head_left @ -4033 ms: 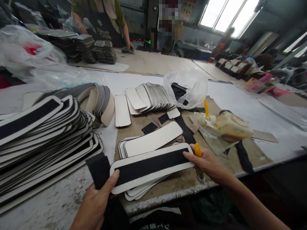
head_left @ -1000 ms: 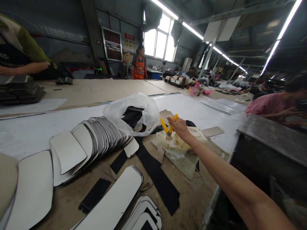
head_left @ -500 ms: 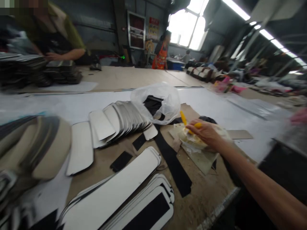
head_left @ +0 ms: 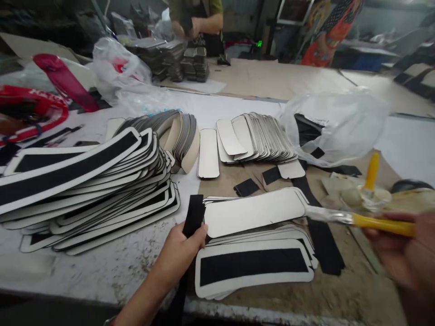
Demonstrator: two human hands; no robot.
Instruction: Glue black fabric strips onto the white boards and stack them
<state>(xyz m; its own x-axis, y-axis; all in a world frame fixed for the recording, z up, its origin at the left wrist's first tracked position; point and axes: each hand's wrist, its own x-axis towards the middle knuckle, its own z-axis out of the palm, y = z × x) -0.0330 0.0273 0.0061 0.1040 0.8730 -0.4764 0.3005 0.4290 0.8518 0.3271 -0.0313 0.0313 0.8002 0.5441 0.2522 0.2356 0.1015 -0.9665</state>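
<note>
My right hand is closed around the yellow handle of a paintbrush. The brush's pale bristles meet or overlap the right end of a long white panel, the top one of a small stack. At that panel's left end, my left hand pinches a black strip between thumb and fingers. Just below lies another stack of panels, its top one a white-edged panel with a black centre. Behind my right hand, a second yellow handle stands up from a whitish, smeared container.
A tall pile of black-and-white panels stands at left. Farther back are curved beige pieces, a fanned row of short white panels and a clear plastic bag. Across the table, a person in an apron works beside dark stacks.
The view has swung left and down. My right hand has brought the paintbrush from the smeared container to the white panel. My left hand has come into view with the black strip.
</note>
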